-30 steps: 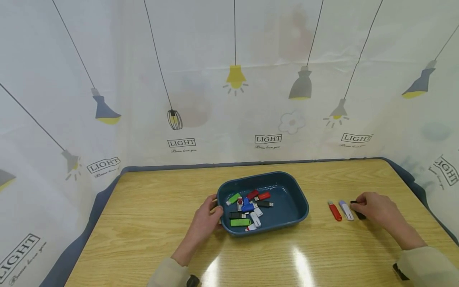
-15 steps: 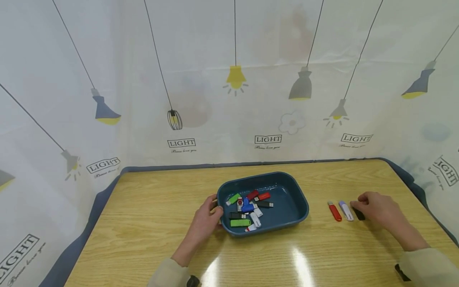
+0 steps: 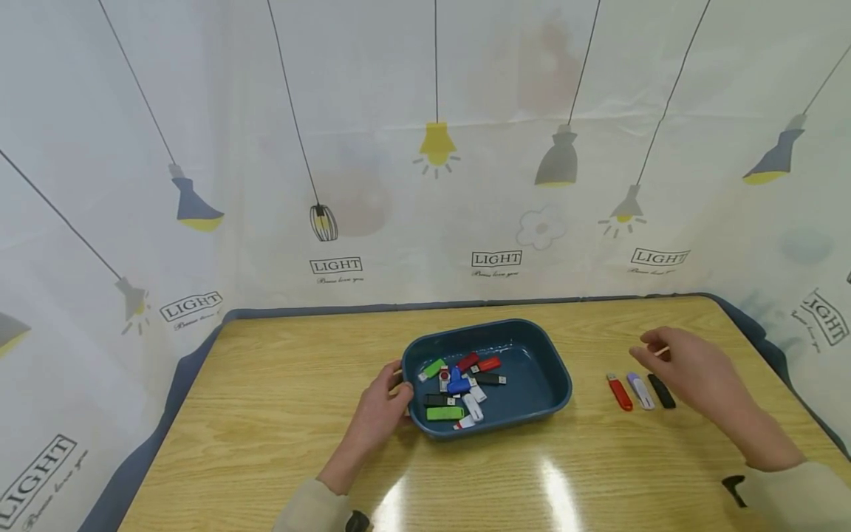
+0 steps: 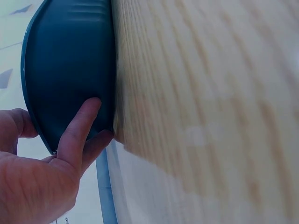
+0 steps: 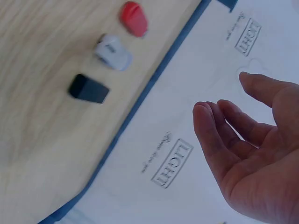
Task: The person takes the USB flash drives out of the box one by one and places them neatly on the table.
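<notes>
My left hand (image 3: 379,412) grips the left end of a dark blue tray (image 3: 535,378), thumb at the rim and fingers against the outer wall (image 4: 65,56). Inside the tray, mostly toward its left half, lie several USB flash drives, among them a green one (image 3: 445,414) and a blue one (image 3: 459,386). To the right of it, a red USB flash drive (image 3: 620,392), a white and purple one (image 3: 640,391) and a black one (image 3: 661,391) lie in a row on the table. My right hand (image 3: 698,373) hovers above the black drive, fingers loosely bent and holding nothing.
The wooden table (image 3: 279,377) ends at the back against a white curtain (image 3: 392,148) printed with hanging lamps. Light reflects off the tabletop in front of the tray.
My right hand has let go of the black USB flash drive and lifted away from it, leaving it beside the white and purple one. The left hand and tray stay put.
</notes>
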`<state>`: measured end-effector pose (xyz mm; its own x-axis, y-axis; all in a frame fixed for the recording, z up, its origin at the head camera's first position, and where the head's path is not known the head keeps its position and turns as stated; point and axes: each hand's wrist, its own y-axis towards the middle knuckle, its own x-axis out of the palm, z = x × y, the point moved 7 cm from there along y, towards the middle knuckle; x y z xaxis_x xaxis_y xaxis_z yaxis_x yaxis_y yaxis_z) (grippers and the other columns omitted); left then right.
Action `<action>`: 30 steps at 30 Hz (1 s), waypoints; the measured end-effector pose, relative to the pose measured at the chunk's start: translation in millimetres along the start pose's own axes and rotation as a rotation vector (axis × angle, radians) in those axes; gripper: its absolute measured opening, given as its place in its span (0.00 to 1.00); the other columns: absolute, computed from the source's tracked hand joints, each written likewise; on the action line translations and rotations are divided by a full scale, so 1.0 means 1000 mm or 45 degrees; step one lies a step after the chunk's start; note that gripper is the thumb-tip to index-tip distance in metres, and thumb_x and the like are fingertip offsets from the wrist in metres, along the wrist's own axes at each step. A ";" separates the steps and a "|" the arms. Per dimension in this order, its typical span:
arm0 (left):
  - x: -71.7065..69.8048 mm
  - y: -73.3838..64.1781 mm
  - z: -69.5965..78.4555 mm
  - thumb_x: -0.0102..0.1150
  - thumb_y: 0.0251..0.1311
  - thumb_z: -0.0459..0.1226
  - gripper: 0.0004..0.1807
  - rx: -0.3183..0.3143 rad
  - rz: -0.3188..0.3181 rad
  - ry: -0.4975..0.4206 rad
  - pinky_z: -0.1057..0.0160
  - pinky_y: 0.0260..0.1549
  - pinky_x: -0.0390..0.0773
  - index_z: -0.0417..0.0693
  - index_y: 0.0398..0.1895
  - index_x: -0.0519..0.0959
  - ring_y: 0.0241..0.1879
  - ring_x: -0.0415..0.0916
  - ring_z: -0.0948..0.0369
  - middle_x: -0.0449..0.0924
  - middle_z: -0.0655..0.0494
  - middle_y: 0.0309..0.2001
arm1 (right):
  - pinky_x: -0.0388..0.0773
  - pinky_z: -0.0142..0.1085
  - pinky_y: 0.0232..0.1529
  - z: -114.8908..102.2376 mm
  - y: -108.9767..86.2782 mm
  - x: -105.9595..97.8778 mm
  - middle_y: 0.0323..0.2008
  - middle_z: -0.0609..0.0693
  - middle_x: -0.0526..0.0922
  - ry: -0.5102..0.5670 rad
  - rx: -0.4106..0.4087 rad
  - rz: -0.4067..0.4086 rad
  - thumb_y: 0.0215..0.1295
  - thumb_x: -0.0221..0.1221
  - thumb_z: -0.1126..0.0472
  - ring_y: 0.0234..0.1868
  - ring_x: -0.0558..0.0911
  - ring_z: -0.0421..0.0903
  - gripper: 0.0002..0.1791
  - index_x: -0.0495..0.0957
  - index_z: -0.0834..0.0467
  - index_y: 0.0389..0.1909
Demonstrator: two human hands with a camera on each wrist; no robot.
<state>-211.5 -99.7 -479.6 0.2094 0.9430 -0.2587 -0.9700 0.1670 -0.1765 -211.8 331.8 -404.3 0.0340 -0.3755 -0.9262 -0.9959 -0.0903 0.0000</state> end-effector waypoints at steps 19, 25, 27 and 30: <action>0.000 0.000 -0.001 0.48 0.76 0.38 0.30 0.008 -0.010 -0.030 0.50 0.47 0.88 0.38 0.77 0.61 0.66 0.72 0.38 0.63 0.31 0.74 | 0.86 0.52 0.47 -0.109 0.012 -0.001 0.52 0.58 0.84 0.125 -0.358 0.011 0.70 0.67 0.55 0.50 0.84 0.58 0.19 0.82 0.63 0.55; 0.000 0.001 -0.002 0.49 0.76 0.38 0.30 0.017 -0.015 -0.035 0.50 0.46 0.88 0.37 0.77 0.61 0.65 0.73 0.38 0.63 0.31 0.74 | 0.84 0.54 0.51 -0.140 0.025 0.009 0.53 0.57 0.83 0.024 -0.558 -0.024 0.69 0.67 0.56 0.53 0.83 0.57 0.19 0.82 0.61 0.55; 0.000 0.000 -0.001 0.49 0.76 0.38 0.30 0.018 -0.018 -0.038 0.49 0.46 0.88 0.37 0.77 0.61 0.65 0.73 0.38 0.63 0.31 0.74 | 0.84 0.53 0.52 -0.150 0.029 0.014 0.54 0.56 0.83 0.000 -0.630 -0.041 0.69 0.67 0.56 0.53 0.83 0.56 0.19 0.82 0.60 0.56; 0.000 0.000 -0.001 0.49 0.76 0.38 0.30 0.018 -0.019 -0.042 0.49 0.46 0.88 0.38 0.77 0.60 0.65 0.73 0.38 0.63 0.31 0.74 | 0.84 0.51 0.51 -0.163 0.035 0.022 0.54 0.54 0.82 -0.026 -0.727 -0.078 0.70 0.67 0.57 0.52 0.83 0.54 0.19 0.82 0.60 0.58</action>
<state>-211.0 -99.9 -480.2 0.2202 0.9493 -0.2246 -0.9685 0.1852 -0.1667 -232.6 169.7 -363.6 0.0832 -0.3367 -0.9379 -0.7891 -0.5971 0.1444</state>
